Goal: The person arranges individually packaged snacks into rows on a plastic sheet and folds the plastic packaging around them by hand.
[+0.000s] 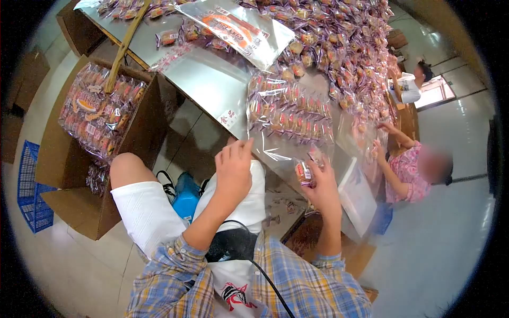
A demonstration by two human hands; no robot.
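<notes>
A large clear plastic bag (270, 147) lies on the metal table, with rows of individually wrapped snack cakes (289, 119) inside it. At the bag's near left edge, my left hand (235, 168) has its fingers curled together, seemingly pinching the plastic. My right hand (322, 186) grips small wrapped snack cakes (304, 173) just by the bag's near right side. Their wrappers are clear with purple and red print. Beyond the filled rows, a flat printed plastic bag (233, 31) rests on the table and on some loose cakes.
Loose wrapped cakes (350, 47) are heaped across the far table. At left, an open cardboard box (143, 127) holds a filled bag (95, 114); a wooden strip (124, 47) reaches over it. A blue crate (34, 185) stands beyond. Co-workers (405, 177) are at the right.
</notes>
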